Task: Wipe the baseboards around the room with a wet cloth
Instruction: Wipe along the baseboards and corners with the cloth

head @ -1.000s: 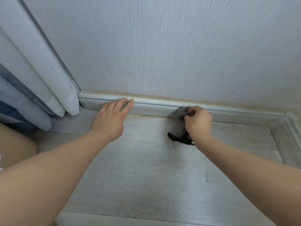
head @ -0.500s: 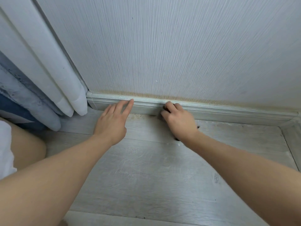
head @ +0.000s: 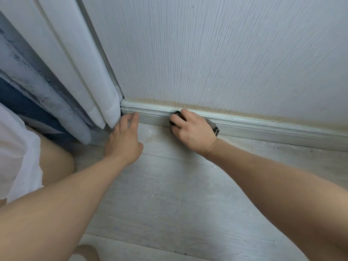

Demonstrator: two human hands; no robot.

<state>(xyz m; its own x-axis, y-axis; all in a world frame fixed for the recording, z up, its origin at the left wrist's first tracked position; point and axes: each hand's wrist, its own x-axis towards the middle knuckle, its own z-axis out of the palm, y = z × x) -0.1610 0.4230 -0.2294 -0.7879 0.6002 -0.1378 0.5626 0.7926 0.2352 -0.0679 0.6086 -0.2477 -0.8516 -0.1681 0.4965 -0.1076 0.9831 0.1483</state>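
While the person crouches by the wall, the right hand [head: 192, 131] grips a dark cloth [head: 213, 127] w/ curled fingers and presses it against the grey baseboard [head: 263, 127], near the corner. Cloth's mostly hidden under the hand; bits poke out both sides. Left hand [head: 124, 140] is relaxed, fingers fairly straight, grasping nothing, fingertips at the baseboard's foot beside the white curtain [head: 75, 72]. Brownish stain runs along the wallpaper [head: 226, 53] just above the trim. Floor [head: 169, 194] is pale wood-look planks.
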